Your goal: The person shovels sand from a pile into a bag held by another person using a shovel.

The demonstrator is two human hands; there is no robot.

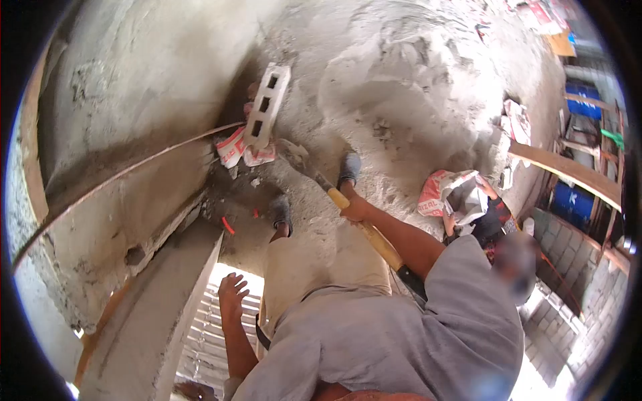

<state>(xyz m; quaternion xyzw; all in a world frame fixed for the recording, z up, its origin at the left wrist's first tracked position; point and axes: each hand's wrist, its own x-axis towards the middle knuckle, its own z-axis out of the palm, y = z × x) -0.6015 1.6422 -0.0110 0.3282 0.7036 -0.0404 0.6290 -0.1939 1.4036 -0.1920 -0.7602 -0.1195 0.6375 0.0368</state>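
Note:
My right hand (354, 209) is wrapped round the wooden handle of a shovel (380, 246). The handle's dark end lies beneath my right upper arm. Down at the floor, the shovel's dusty blade (294, 156) rests just beside a concrete hollow block (266, 107). Torn red-and-white cement-bag paper (232, 148) lies under and around that block. My left hand (232, 294) hangs free at my side with fingers apart, holding nothing, near a narrow concrete ledge (154, 294).
A co-worker crouches at right, hands on a cement sack (443, 190). Grey powdery mix (428, 127) covers the floor ahead. A bent rod (134, 167) crosses the left wall. A wooden plank (568, 175) and blue drums (573, 204) stand at right.

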